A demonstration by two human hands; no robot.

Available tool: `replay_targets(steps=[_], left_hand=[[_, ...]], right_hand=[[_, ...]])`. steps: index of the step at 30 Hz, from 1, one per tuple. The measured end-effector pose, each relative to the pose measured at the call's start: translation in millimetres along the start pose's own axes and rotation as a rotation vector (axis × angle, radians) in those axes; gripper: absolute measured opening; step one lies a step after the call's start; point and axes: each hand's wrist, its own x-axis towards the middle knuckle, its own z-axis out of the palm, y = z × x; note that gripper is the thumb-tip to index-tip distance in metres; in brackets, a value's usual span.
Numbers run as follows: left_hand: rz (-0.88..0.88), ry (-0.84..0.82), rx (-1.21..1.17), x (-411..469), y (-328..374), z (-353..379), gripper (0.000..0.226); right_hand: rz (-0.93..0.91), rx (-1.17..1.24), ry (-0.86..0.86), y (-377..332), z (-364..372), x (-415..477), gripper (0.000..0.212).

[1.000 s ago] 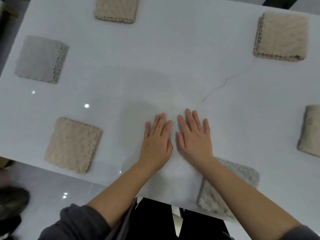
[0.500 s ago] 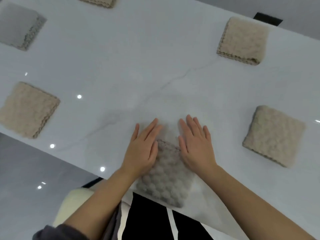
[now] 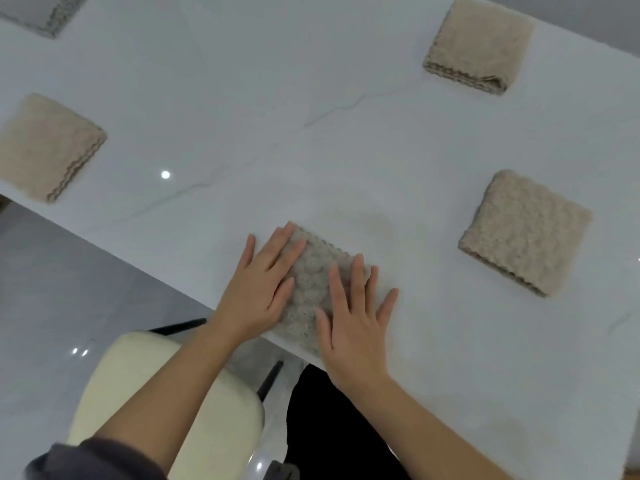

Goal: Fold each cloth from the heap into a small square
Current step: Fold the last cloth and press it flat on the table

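Both flat, spread hands, left hand (image 3: 258,289) and right hand (image 3: 353,327), are pressing the grey bobbled folded cloth (image 3: 311,285) at lower centre, likely flattening its creases.

Five cloths (image 3: 48,147) (image 3: 479,46) (image 3: 524,233) (image 3: 315,282) (image 3: 41,8), two hands (image 3: 258,289) (image 3: 353,334)

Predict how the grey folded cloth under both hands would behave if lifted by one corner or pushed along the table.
Probably floppy: the grey folded cloth is soft, bubbly fabric in layers, so lifting one corner would likely unfold it. It should slide readily, since the table looks glossy. Rolling seems unlikely: it lies flat.
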Motion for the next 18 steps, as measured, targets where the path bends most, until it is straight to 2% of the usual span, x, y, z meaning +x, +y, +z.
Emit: replay_targets(steps=[9,18], left_hand=[[0.050,-0.014,0.140,6,-1,6,0.056],[0.071,0.025,0.125,12,0,10,0.056]], right_hand=[[0.137,-0.044,0.054,-23,17,12,0.065],[0.179,-0.076,0.062,-28,18,17,0.066]])
